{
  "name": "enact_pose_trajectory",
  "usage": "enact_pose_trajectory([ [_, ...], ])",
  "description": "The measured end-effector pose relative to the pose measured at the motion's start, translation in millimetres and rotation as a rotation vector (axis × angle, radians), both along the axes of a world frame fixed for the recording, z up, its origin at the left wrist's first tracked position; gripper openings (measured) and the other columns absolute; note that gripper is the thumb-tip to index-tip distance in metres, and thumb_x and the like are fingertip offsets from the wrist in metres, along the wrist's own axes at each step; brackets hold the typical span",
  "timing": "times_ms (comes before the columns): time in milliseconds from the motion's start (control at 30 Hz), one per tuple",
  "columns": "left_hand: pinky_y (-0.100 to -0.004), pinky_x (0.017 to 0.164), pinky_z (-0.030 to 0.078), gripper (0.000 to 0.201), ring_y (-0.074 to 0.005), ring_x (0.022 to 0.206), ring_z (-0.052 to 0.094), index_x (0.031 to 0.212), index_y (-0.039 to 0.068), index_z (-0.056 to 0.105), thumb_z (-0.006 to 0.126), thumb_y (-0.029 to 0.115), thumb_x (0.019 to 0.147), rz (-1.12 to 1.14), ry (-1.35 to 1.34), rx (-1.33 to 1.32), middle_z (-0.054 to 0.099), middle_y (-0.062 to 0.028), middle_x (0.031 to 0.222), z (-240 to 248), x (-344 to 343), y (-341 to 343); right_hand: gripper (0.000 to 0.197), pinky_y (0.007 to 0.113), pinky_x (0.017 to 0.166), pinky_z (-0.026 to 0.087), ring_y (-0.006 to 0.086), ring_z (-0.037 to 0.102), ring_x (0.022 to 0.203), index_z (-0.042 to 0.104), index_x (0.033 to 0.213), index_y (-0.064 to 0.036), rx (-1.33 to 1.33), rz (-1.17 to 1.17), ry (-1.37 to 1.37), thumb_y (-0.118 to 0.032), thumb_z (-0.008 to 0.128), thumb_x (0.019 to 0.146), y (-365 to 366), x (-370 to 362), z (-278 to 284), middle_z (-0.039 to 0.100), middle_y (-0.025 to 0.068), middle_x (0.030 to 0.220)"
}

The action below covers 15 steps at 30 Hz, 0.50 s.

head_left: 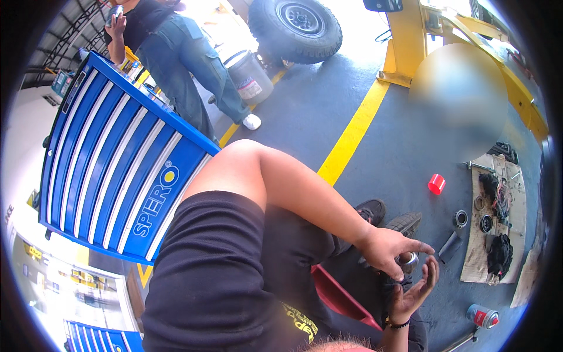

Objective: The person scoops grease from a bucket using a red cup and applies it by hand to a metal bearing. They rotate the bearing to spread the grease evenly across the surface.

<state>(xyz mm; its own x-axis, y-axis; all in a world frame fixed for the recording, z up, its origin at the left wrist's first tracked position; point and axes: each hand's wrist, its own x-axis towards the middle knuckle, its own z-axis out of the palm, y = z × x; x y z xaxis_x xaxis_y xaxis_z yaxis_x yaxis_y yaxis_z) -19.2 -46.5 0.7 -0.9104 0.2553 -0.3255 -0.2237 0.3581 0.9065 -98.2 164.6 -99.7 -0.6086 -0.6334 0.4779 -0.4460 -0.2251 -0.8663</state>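
A small, shiny, round metal part (407,261) sits between my two hands above the floor. My left hand (384,249) curls over it from the near left, with thumb and index finger around its sides. From below, my right hand (415,291) cups toward the same part, its fingertips close to those of my left hand. A beaded dark bracelet (397,324) circles the right wrist. Fingers partly hide the metal part, so its exact kind cannot be made out. Just beyond my hands, a dark flat strip (450,246) and a ring-shaped bearing (461,219) lie on the floor.
Greasy parts lie on a cardboard sheet (510,230) at right. Nearby are a red cap (436,184) and a spray can (482,317). A blue tool cabinet (117,158) stands left; behind it are another person (176,53), a bucket (249,76) and a wheel (296,26).
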Motion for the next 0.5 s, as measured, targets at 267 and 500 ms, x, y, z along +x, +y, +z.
enact_pose_trajectory([
  [267,-0.0431,0.099,0.048,0.102,-0.0398,0.112,0.065,0.162,0.01,0.008,0.073,0.02,0.083,-0.112,0.068,0.021,0.069,-0.0202,0.11,1.6,11.9,9.7,0.079,0.038,0.097,0.05,0.0232,0.059,0.116,0.038,0.144,-0.003,0.107,0.096,-0.047,-0.016,0.082,0.081,-2.9,27.8,-56.7,0.052,0.0137,0.135],
  [500,-0.0484,0.094,0.049,0.096,-0.0419,0.103,0.066,0.163,0.016,0.013,0.071,0.033,0.088,-0.131,0.008,-0.101,0.068,-0.0239,0.115,7.3,28.0,-8.0,0.052,0.037,0.096,0.05,0.0228,0.059,0.116,0.049,0.13,-0.0015,0.151,0.373,-0.778,-0.027,0.073,0.092,-19.5,33.3,2.6,0.059,0.0116,0.125],
])
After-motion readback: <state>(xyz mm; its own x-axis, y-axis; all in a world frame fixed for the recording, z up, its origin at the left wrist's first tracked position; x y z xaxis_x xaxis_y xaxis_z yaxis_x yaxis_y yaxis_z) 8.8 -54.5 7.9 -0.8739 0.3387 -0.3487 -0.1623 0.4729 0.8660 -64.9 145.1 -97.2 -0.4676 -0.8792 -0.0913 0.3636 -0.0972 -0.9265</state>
